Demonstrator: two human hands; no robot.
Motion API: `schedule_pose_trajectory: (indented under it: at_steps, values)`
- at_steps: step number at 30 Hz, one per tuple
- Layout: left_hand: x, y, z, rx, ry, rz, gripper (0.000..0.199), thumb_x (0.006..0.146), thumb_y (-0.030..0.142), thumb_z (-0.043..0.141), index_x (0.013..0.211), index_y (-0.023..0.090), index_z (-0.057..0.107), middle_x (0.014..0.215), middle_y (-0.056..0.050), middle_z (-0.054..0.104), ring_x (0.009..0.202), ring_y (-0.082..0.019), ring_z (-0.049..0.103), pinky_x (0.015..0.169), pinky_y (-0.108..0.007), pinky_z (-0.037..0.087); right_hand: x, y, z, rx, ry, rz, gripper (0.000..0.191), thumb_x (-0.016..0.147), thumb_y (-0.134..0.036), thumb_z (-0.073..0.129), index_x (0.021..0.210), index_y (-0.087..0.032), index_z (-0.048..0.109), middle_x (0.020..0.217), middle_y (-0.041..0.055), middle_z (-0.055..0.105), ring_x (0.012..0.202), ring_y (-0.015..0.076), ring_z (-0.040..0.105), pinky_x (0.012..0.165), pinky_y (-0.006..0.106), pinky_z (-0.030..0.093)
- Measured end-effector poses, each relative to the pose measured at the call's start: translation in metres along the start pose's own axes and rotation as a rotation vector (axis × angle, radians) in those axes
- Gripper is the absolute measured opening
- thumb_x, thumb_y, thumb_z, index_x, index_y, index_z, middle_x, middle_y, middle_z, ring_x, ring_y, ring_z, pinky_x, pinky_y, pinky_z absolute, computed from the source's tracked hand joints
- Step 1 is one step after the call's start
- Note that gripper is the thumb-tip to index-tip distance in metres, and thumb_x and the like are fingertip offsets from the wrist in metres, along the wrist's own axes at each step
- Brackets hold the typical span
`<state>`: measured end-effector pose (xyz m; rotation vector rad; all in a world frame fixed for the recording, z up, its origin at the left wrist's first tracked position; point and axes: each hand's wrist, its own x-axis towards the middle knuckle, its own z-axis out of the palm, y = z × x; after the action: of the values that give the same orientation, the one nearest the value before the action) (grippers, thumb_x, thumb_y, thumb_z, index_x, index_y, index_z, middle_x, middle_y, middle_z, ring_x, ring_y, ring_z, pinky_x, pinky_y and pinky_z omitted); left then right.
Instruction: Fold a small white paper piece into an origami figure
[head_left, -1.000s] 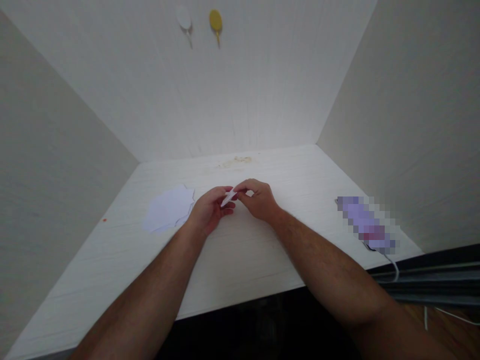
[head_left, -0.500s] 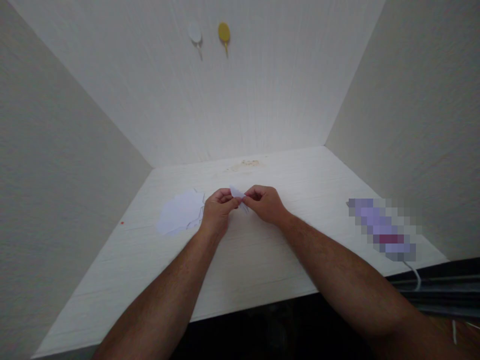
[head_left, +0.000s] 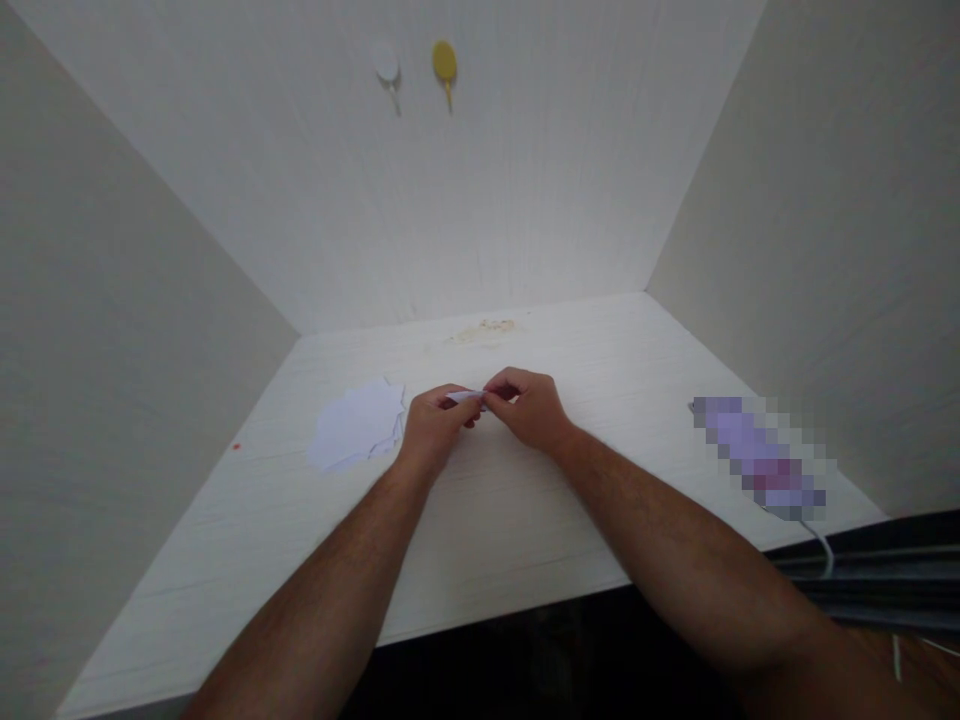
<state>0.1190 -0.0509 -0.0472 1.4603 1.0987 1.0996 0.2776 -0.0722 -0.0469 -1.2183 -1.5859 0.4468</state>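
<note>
Between my two hands, above the middle of the white table (head_left: 510, 520), is a small folded piece of white paper (head_left: 463, 397). My left hand (head_left: 437, 425) pinches it between thumb and fingers from the left. From the other side, my right hand (head_left: 527, 405) grips its right end with thumb and forefinger, the fingertips of both hands nearly meeting. Much of the paper is hidden by my fingers. Just left of my left hand lies a loose, uneven stack of white paper pieces (head_left: 354, 425).
A blurred-out purplish object (head_left: 754, 450) with a white cable (head_left: 829, 552) lies at the table's right. Panels enclose the table at the back and both sides. A white hook (head_left: 387, 66) and a yellow hook (head_left: 445, 62) are on the back panel. Brownish marks (head_left: 487, 328) stain the table's rear.
The folded paper, which stuck up as a point between my hands, now lies flatter and more sideways. My left hand has turned slightly around it; my right hand keeps its pinch.
</note>
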Motion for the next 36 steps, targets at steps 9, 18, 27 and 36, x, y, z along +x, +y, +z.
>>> schedule_pose_trajectory:
  at_steps: [9, 18, 27, 36]
  values:
    - [-0.0038, 0.0037, 0.0057, -0.071, 0.106, -0.024, 0.016, 0.066, 0.030, 0.074, 0.065, 0.015, 0.069, 0.057, -0.003, 0.065, 0.055, -0.014, 0.059, 0.056, -0.026, 0.047, -0.0018, -0.0011, -0.0042, -0.198, -0.063, -0.232, 0.016, 0.087, -0.021, 0.055, 0.080, -0.021, 0.069, 0.082, 0.0033, 0.072, 0.079, 0.0138, 0.064, 0.075, 0.026, 0.047]
    - [-0.0041, 0.0027, 0.0073, -0.088, 0.126, -0.031, 0.013, 0.067, 0.028, 0.072, 0.064, 0.015, 0.070, 0.058, -0.003, 0.065, 0.056, -0.014, 0.058, 0.057, -0.026, 0.047, -0.0019, -0.0033, -0.0066, -0.151, -0.094, -0.299, 0.017, 0.085, -0.019, 0.055, 0.078, -0.021, 0.070, 0.087, 0.0046, 0.073, 0.084, 0.0159, 0.066, 0.081, 0.029, 0.050]
    - [-0.0049, 0.0042, 0.0041, -0.074, 0.082, -0.013, 0.017, 0.069, 0.031, 0.073, 0.072, 0.015, 0.072, 0.064, -0.004, 0.068, 0.060, -0.015, 0.061, 0.061, -0.028, 0.049, -0.0006, -0.0037, -0.0033, -0.005, -0.029, -0.098, 0.009, 0.081, -0.026, 0.065, 0.081, -0.020, 0.072, 0.078, 0.0020, 0.073, 0.071, 0.0132, 0.065, 0.070, 0.026, 0.051]
    - [-0.0050, 0.0039, 0.0066, -0.207, 0.069, -0.033, 0.018, 0.067, 0.030, 0.076, 0.074, 0.014, 0.073, 0.066, -0.005, 0.067, 0.061, -0.014, 0.059, 0.060, -0.028, 0.049, -0.0004, -0.0014, -0.0006, 0.075, -0.033, -0.010, 0.012, 0.080, -0.032, 0.069, 0.084, -0.020, 0.072, 0.080, 0.0028, 0.073, 0.072, 0.0139, 0.066, 0.069, 0.027, 0.053]
